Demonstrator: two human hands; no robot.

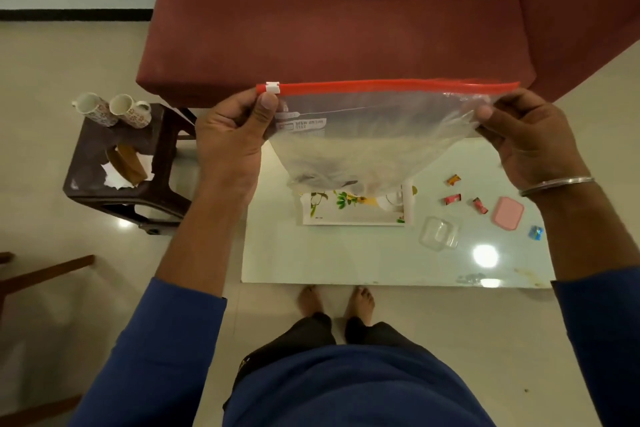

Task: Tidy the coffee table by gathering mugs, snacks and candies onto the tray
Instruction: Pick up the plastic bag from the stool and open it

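I hold a clear zip bag (374,135) with a red slider strip up in front of me. My left hand (232,139) pinches its left top corner by the white slider, and my right hand (519,139) grips the right corner. Below it on the glossy coffee table (346,260) lies a floral tray (353,210), partly hidden by the bag. Three wrapped candies (453,199) lie right of the tray, and a blue candy (535,231) sits farther right. Two patterned mugs (114,109) stand on a dark stool (114,163) at the left.
A clear plastic box (439,233) and a pink lid (507,213) rest on the table near the candies. The stool also carries a brown packet on white tissue (126,166). A red sofa (346,28) stands behind the table. My bare feet (336,300) touch the table's near edge.
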